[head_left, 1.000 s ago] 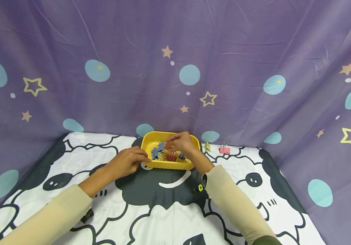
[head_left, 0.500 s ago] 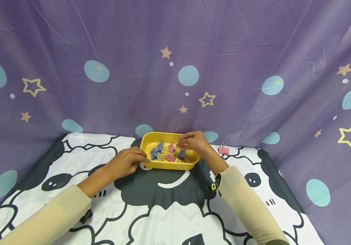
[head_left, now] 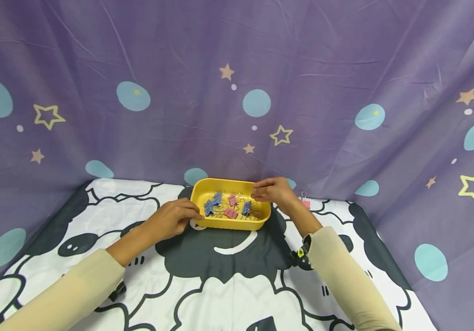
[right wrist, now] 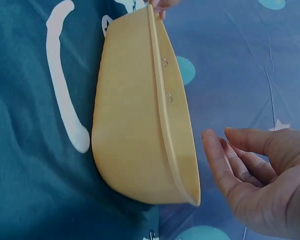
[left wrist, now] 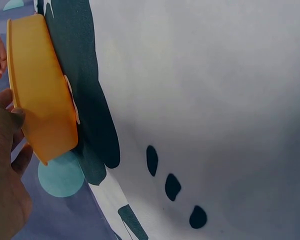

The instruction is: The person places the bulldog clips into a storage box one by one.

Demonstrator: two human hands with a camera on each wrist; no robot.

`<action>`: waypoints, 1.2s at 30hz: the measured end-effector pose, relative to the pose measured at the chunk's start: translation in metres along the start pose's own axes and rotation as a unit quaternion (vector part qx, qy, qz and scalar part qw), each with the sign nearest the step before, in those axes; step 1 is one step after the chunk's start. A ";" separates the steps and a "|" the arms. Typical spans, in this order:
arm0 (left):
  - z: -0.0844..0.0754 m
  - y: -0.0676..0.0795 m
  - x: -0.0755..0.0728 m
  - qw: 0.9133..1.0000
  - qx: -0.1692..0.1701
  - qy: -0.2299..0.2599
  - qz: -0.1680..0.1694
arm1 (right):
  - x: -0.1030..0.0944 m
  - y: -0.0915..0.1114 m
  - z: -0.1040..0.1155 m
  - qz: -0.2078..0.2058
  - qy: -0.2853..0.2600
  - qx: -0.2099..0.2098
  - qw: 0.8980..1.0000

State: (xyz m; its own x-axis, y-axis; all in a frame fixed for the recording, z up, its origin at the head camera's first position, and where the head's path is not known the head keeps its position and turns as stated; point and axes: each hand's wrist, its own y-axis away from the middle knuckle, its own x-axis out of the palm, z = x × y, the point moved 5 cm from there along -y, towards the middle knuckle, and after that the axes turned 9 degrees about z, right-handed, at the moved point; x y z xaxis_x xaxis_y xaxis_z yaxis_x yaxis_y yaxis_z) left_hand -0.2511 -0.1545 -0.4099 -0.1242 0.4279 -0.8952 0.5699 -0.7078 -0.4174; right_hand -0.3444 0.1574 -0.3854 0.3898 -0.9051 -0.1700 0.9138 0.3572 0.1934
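Near the back of the cloth stands a yellow plastic bin holding several binder clips. Blue clips, pink clips and pale yellow ones lie loose inside it. My left hand grips the bin's front left corner; in the left wrist view its thumb lies against the wall. Over the bin's right end hovers my right hand. In the right wrist view this hand has its fingers loosely bent, with a gap between thumb and fingers and nothing held.
Right of the bin, a pink binder clip lies on the cloth, partly hidden behind my right wrist. A white cloth with black cartoon shapes covers the table. Directly behind the bin hangs a purple curtain with stars and dots.
My right hand has moved right, from over the middle of the bin to its right end, uncovering clips inside. A yellow-green clip seen earlier beside the bin no longer shows. The left hand stays put.
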 end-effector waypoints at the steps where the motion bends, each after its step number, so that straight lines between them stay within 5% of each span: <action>1: 0.000 0.000 0.000 1.000 0.001 -0.001 0.000 | -0.003 0.000 0.000 -0.001 -0.001 -0.001 1.000; 21: -0.004 -0.001 -0.001 1.000 0.007 -0.002 0.000 | -0.071 0.016 -0.021 -0.035 -0.050 -0.003 0.998; 31: -0.003 -0.001 -0.001 1.000 -0.007 0.000 0.017 | -0.099 0.028 -0.040 -0.051 -0.006 0.022 0.998; 36: -0.004 -0.001 -0.002 1.000 -0.012 -0.003 0.021 | -0.113 0.034 -0.048 -0.056 -0.036 0.020 0.998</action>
State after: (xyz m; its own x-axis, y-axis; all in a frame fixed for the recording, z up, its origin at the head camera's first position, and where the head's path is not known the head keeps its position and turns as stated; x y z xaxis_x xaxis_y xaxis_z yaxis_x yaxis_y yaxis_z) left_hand -0.2488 -0.1522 -0.4072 -0.1039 0.3943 -0.9131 0.5944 -0.7115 -0.3749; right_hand -0.3519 0.2832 -0.4064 0.2747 -0.9536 -0.1232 0.9454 0.2445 0.2157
